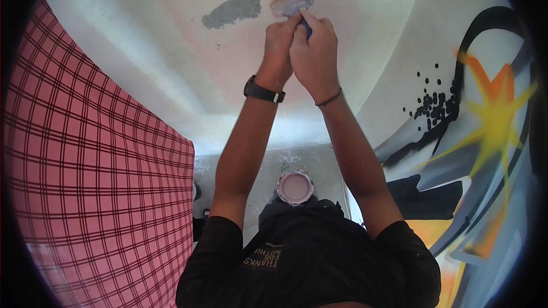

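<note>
Both arms reach up and forward to a pale wall [342,0], where a wide paintbrush [292,3] is held with its bristles at the surface. The brush has a blue handle, and its head looks slightly blurred. My left hand [278,51] is closed at the handle, its fingers partly hidden. Close against it, my right hand [315,54] is wrapped round the same handle, thumb and finger toward the brush head. A rough grey patch [233,11] shows on the wall just left of the brush.
A paint bucket [295,187] with pale pinkish contents and a paint-spattered rim is below, near my body. Pink checked cloth [103,177] hangs along the left. To the right, a wall [422,137] carries black, yellow and orange painted shapes.
</note>
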A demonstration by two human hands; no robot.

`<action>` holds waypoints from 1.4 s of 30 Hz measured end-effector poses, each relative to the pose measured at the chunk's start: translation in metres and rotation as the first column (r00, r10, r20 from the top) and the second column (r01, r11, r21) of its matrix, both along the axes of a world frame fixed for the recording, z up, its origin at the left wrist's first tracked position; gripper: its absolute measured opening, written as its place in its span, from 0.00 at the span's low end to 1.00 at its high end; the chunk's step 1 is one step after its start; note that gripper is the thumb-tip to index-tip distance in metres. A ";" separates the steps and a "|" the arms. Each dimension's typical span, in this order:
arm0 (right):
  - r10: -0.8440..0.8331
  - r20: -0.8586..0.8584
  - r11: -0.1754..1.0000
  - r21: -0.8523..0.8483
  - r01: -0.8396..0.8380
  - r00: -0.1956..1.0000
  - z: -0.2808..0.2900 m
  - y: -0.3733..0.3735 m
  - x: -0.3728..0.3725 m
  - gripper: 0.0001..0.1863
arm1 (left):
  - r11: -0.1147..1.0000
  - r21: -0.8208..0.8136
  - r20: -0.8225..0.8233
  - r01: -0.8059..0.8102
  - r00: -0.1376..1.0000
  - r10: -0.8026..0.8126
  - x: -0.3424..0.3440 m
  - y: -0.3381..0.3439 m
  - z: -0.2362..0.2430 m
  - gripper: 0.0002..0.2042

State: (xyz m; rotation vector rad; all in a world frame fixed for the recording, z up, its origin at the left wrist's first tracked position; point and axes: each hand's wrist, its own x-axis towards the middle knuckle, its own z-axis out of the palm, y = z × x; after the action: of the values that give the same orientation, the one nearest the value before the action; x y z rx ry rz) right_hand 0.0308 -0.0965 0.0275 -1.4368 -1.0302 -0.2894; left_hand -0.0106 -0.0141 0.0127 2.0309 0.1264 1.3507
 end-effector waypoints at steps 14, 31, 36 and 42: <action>-0.070 -0.028 0.997 0.010 0.070 0.997 -0.093 0.014 -0.012 0.21 | 0.853 -0.515 0.038 0.088 0.996 -0.080 0.001 0.009 -0.094 0.16; 0.125 -0.340 0.991 0.090 -0.099 0.932 -0.079 -0.011 -0.027 0.19 | 0.545 -0.780 0.168 0.307 0.942 -0.290 -0.023 -0.030 -0.060 0.14; 0.212 -0.224 0.955 0.255 -0.153 0.951 -0.009 0.009 -0.020 0.17 | 0.734 -0.614 0.182 0.290 0.957 -0.227 -0.014 -0.010 0.022 0.18; 0.190 -0.379 0.974 0.188 -0.126 0.906 -0.022 0.039 -0.006 0.20 | 0.682 -0.660 0.202 0.314 0.949 -0.241 -0.006 0.011 0.006 0.15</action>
State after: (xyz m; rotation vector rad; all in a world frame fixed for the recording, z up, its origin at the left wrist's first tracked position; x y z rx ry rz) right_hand 0.0247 -0.0572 0.0059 -1.1939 -0.7661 0.0392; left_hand -0.0163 -0.0027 0.0191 1.2804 0.2261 0.9969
